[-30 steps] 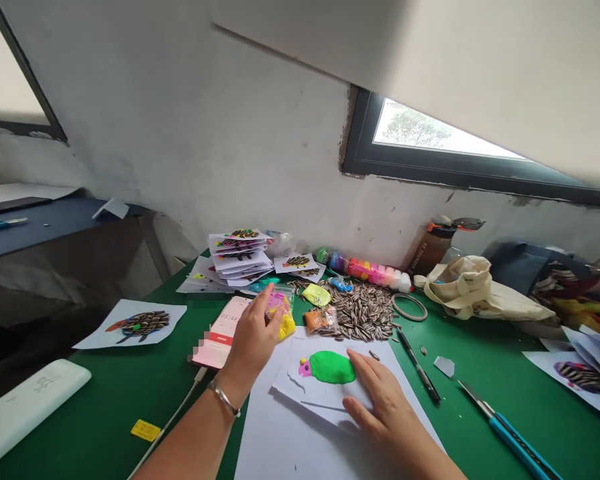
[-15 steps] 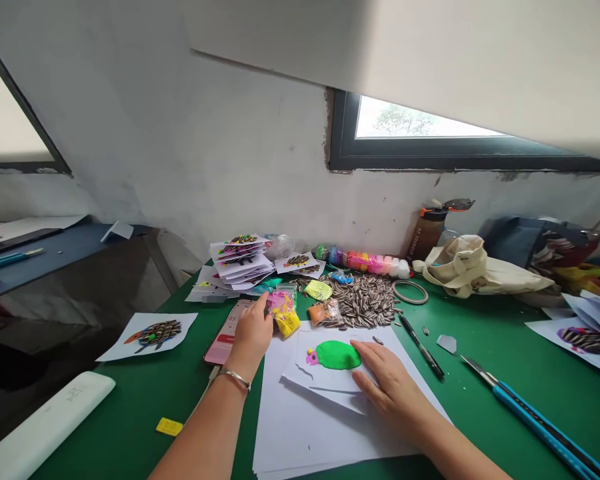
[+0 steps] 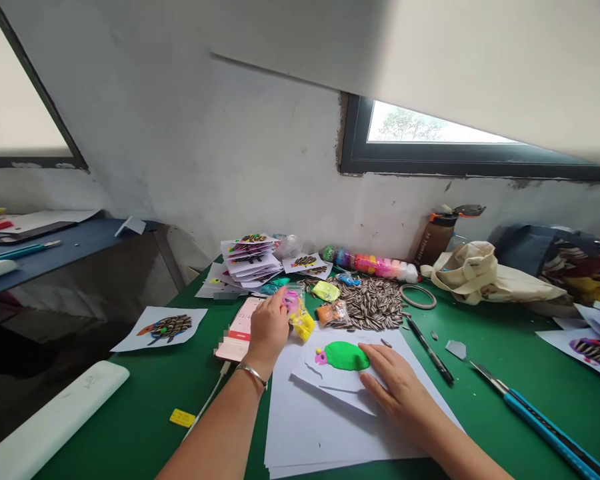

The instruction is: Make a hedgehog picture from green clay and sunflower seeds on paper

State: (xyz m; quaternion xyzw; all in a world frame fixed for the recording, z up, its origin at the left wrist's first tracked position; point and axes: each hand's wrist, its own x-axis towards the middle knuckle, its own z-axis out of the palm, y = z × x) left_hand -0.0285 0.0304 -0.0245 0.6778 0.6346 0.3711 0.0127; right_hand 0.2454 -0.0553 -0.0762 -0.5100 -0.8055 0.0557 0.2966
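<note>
My left hand (image 3: pixel 269 329), a bangle on its wrist, is closed on a small clear bag of pink and yellow clay (image 3: pixel 299 311) near the middle of the green table (image 3: pixel 130 407). My right hand (image 3: pixel 399 389) lies flat and open on a white paper cutout (image 3: pixel 330 381) that carries a green clay oval with a pink head (image 3: pixel 344 357). The cutout rests on a stack of white sheets (image 3: pixel 310 433). A phone with a pink case (image 3: pixel 240 329) lies just left of my left hand.
A heap of sunflower seeds (image 3: pixel 373 307) lies behind the cutout, with small clay bags (image 3: pixel 330 313) and a row of clay tubs (image 3: pixel 375 265). Finished cards (image 3: pixel 250 257) are stacked at the back. A pen (image 3: pixel 430 353), utility knife (image 3: pixel 535 417), tape ring (image 3: pixel 417 296), cloth bag (image 3: pixel 485 280) sit right.
My left hand has closed on the clay bag and drawn it slightly toward me. My right hand stays on the cutout. The view has shifted a little.
</note>
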